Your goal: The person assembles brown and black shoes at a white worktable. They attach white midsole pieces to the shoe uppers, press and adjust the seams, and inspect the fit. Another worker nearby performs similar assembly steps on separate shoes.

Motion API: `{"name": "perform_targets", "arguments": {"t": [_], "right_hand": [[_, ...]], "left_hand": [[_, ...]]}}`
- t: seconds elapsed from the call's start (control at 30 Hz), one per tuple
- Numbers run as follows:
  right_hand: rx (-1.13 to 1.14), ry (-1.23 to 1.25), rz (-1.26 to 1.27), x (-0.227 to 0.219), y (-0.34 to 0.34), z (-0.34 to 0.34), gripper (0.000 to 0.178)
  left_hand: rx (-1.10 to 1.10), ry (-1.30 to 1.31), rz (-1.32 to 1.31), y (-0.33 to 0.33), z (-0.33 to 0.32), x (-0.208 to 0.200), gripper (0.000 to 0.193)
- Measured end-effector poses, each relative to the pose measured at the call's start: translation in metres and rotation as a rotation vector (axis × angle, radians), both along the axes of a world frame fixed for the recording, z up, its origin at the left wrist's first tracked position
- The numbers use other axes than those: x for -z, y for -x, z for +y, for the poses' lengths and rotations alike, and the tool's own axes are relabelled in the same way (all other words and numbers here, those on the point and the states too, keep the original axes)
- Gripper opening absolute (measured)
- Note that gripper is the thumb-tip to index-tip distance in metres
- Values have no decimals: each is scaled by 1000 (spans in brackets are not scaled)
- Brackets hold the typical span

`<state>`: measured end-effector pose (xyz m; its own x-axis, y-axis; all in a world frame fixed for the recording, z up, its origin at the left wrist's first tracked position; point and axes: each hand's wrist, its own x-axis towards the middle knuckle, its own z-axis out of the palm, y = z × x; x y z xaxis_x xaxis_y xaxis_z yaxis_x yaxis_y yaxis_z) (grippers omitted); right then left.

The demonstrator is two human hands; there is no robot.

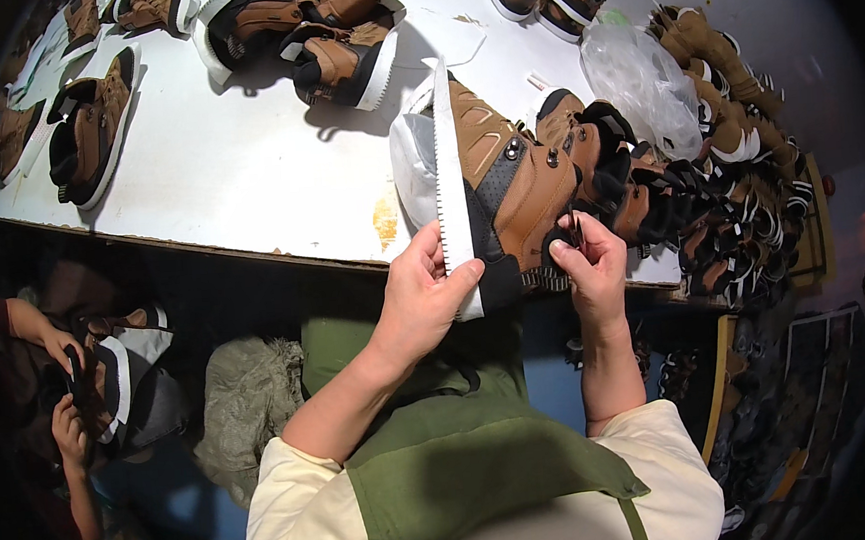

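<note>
A brown hiking shoe [528, 201] with a white toothed sole is held up on its side at the table's front edge, toe pointing away from me. My left hand [422, 296] wraps round the sole near the heel, thumb pressed on the white edge. At the shoe's black padded collar, my right hand [593, 264] pinches with thumb and fingers; exactly what lies between its fingertips is partly hidden. Behind the held shoe's sole lies a clear plastic bag [413, 161]. More brown shoes [600, 153] stand just right of it.
Several brown shoes [338, 66] lie on the white table [235, 173]. A clear plastic bag [640, 80] sits beside crowded shoes [747, 178] at the right. Below left, another person's hands [67, 426] hold a shoe near a grey sack [249, 408].
</note>
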<state>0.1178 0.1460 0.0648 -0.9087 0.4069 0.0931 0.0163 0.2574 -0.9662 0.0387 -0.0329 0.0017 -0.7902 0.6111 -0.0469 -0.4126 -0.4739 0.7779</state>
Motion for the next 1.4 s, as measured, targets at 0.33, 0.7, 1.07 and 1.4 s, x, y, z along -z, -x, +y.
{"name": "perform_targets", "arguments": {"t": [0.33, 0.7, 1.07, 1.4], "right_hand": [[42, 22, -34, 0, -1, 2, 17], [56, 70, -84, -1, 2, 4, 23], [187, -208, 106, 2, 9, 14, 10], [22, -723, 85, -16, 11, -28, 18]], "left_hand": [[67, -3, -63, 1, 1, -5, 38], [82, -15, -79, 3, 1, -8, 43], [68, -57, -69, -1, 6, -5, 38], [-10, -107, -23, -8, 15, 0, 39]]}}
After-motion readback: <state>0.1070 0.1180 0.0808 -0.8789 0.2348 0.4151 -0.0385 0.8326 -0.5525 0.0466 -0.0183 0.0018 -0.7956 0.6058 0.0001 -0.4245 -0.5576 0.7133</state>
